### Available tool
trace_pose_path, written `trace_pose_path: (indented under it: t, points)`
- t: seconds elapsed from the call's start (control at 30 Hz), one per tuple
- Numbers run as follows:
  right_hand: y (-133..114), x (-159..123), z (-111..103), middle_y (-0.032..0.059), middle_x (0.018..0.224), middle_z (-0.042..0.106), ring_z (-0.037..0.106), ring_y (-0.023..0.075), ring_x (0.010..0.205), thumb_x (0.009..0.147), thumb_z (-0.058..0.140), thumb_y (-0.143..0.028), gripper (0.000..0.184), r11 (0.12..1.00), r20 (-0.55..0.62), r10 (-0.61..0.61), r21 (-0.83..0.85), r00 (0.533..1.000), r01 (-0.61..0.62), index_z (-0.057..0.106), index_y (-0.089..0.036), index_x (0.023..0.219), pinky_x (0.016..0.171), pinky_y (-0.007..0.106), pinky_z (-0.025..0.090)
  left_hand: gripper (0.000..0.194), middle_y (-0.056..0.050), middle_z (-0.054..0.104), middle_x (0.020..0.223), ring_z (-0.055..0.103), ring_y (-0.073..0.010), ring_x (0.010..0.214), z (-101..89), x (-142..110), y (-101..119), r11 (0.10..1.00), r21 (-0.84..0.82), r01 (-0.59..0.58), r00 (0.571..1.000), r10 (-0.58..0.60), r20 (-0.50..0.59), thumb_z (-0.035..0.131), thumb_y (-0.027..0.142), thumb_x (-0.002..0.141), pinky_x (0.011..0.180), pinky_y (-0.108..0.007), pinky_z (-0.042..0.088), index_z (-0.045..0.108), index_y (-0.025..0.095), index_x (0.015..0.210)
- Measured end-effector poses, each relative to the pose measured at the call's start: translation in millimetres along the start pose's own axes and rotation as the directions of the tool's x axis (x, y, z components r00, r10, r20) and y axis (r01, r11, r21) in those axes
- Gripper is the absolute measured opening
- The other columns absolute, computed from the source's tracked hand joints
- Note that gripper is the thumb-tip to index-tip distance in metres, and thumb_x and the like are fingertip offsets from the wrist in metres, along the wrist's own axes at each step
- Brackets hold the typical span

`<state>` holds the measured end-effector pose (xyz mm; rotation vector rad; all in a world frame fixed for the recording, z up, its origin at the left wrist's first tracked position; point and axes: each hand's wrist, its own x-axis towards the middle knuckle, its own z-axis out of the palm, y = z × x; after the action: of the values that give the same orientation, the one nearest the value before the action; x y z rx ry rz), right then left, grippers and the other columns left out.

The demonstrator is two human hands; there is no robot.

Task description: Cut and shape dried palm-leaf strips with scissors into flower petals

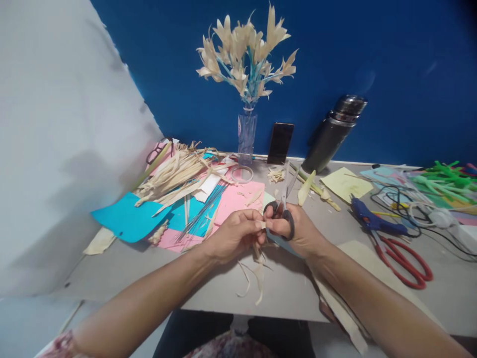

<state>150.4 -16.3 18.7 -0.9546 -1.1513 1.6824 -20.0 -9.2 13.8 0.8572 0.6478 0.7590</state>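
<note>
My left hand (236, 233) is closed in a pinch on a small pale piece of dried husk (263, 224), above the front middle of the table. Against it, my right hand (298, 228) has black-handled scissors (285, 191) hooked on its fingers, blades pointing up and away from me. The right thumb and fingertips also meet at the husk piece. Thin husk scraps (259, 283) lie on the table just below the hands. How much of the piece sits inside the fingers is hidden.
A bottle (246, 134) holds husk flowers (242, 54) by the blue wall. Beside it lean a phone (280, 143) and a flask (331, 134). Husk strips (179, 174) cover coloured paper at left. A glue gun (374, 216), red-handled scissors (406, 261) and cables lie at right.
</note>
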Motion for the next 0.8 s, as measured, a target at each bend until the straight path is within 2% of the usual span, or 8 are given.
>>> trace_pose_path:
  t: [0.07, 0.17, 0.37, 0.53, 0.63, 0.8]
  points:
    - [-1, 0, 1, 0.001, 0.062, 0.066, 0.066, 0.0185, 0.057, 0.066, 0.083, -0.036, 0.039, 0.998, 0.041, 0.004, 0.062, 0.999, -0.007, 0.053, -0.018, 0.084, 0.057, 0.027, 0.052, 0.023, -0.001, 0.058, 0.059, 0.054, -0.0105, 0.055, 0.0, 1, 0, 0.998, -0.059, 0.013, 0.999, -0.01, 0.04, 0.077, 0.029, 0.07, 0.058, -0.023, 0.042, 0.059, 0.014, 0.071]
    - [-4, -1, -1, 0.0015, 0.065, 0.067, 0.066, 0.0177, 0.058, 0.066, 0.083, -0.035, 0.039, 1.0, 0.02, -0.002, -0.006, 1.0, 0.002, 0.054, -0.017, 0.084, 0.056, 0.026, 0.051, 0.025, 0.0, 0.058, 0.059, 0.055, -0.0106, 0.055, -0.7, 2, 0, 0.999, -0.052, 0.002, 0.999, 0.0, 0.036, 0.08, 0.028, 0.067, 0.059, -0.024, 0.043, 0.058, 0.015, 0.068]
    - [-7, -3, -7, 0.0005, 0.071, 0.063, 0.059, 0.0139, 0.061, 0.067, 0.08, -0.033, 0.032, 0.964, -0.032, -0.087, -0.254, 0.996, 0.076, 0.061, -0.016, 0.085, 0.056, 0.023, 0.048, 0.023, -0.003, 0.063, 0.058, 0.055, -0.0116, 0.053, -4.7, 2, -1, 0.987, 0.155, -0.047, 0.998, 0.052, -0.03, 0.077, 0.03, 0.072, 0.054, -0.023, 0.041, 0.059, 0.016, 0.07]
    - [-4, -3, -7, -0.0012, 0.07, 0.06, 0.053, 0.0109, 0.059, 0.067, 0.076, -0.024, 0.024, 0.946, -0.015, -0.081, -0.316, 0.997, 0.072, 0.061, -0.016, 0.084, 0.053, 0.02, 0.043, 0.017, -0.003, 0.064, 0.058, 0.054, -0.0102, 0.049, -3.0, -2, 5, 0.96, 0.281, -0.01, 0.998, 0.028, -0.06, 0.075, 0.025, 0.07, 0.05, -0.021, 0.04, 0.061, 0.016, 0.067]
    - [-2, -3, -6, -0.0016, 0.068, 0.06, 0.055, 0.012, 0.058, 0.065, 0.074, -0.023, 0.024, 0.959, -0.025, -0.059, -0.28, 0.998, 0.049, 0.06, -0.016, 0.083, 0.052, 0.021, 0.045, 0.015, -0.002, 0.063, 0.06, 0.057, -0.011, 0.052, -2.8, -1, 4, 0.98, 0.198, -0.023, 0.998, 0.035, -0.058, 0.076, 0.022, 0.067, 0.053, -0.022, 0.042, 0.063, 0.016, 0.07]
    - [3, 0, -2, -0.0015, 0.068, 0.062, 0.059, 0.0139, 0.057, 0.062, 0.078, -0.028, 0.032, 0.986, -0.111, -0.045, -0.165, 0.993, 0.026, 0.058, -0.017, 0.083, 0.055, 0.025, 0.048, 0.02, -0.002, 0.06, 0.061, 0.056, -0.0103, 0.056, -1.2, 2, -1, 0.998, 0.052, -0.034, 0.997, 0.037, -0.072, 0.079, 0.024, 0.066, 0.059, -0.023, 0.043, 0.061, 0.014, 0.067]
